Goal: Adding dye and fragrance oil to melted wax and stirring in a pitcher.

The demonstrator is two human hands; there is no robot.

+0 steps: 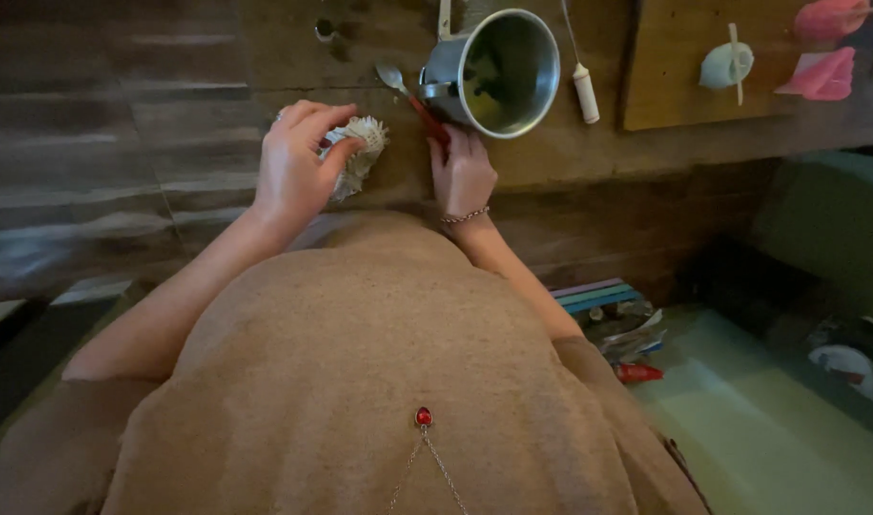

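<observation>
Gripping a pale ridged flower-shaped candle (358, 153) on the dark wooden tabletop (122, 143), left hand (298, 167) fingers curled round it. Right hand (462, 172) lies flat, fingers extended, touching a red-handled metal spoon (410, 93) beside a tipped steel pitcher (493, 72).

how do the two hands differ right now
The left hand is curled, its fingers gripping a white frilly object; the right hand lies flatter on the table, beside a metal pot. The right wrist wears a bracelet; the left is bare. Both are on the wooden table.
</observation>
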